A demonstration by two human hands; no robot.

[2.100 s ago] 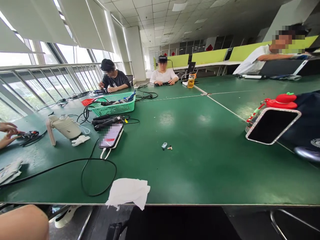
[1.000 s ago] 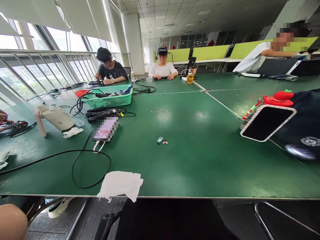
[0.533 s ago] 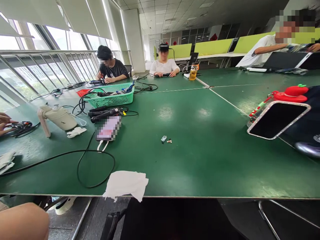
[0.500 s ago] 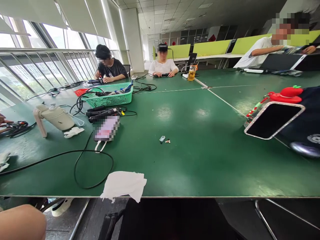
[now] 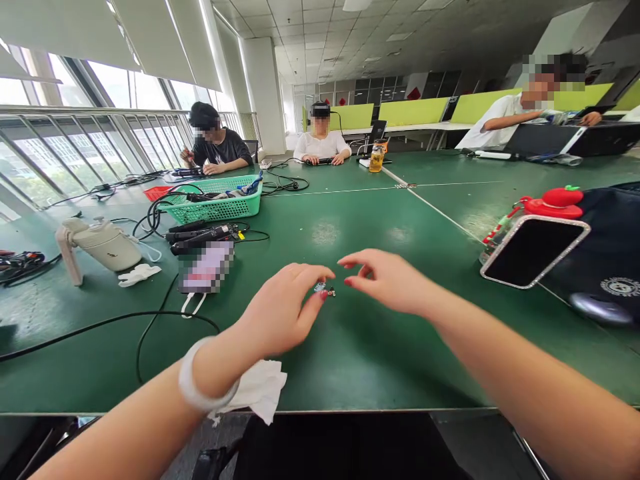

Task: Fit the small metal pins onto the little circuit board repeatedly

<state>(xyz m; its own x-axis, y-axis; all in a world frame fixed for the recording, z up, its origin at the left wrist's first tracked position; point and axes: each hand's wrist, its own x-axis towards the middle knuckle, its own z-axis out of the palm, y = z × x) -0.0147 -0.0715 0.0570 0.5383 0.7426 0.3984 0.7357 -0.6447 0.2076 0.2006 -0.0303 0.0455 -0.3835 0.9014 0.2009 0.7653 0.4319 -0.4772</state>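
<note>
A small light-blue block point(image 5: 320, 287) lies on the green table, with a tiny part point(image 5: 331, 292) in copper and white just to its right. My left hand point(image 5: 283, 307), a white band on its wrist, hovers right at the block. Its thumb and fingers are apart around the near side of the pieces and hide some of the block. From the right my right hand point(image 5: 385, 277) reaches over the table, thumb and forefinger spread, holding nothing. Both pieces are too small for me to tell their exact kind.
A white tissue point(image 5: 265, 387) lies at the table's front edge. To the left are a phone point(image 5: 207, 267), a black cable point(image 5: 100, 329), a beige bottle point(image 5: 113, 247) and a green basket point(image 5: 215, 208). A phone point(image 5: 535, 250) leans at right. Several people sit around the table.
Both my hands have come into view and moved forward over the table to the two small pieces. The camera view has tilted slightly upward.
</note>
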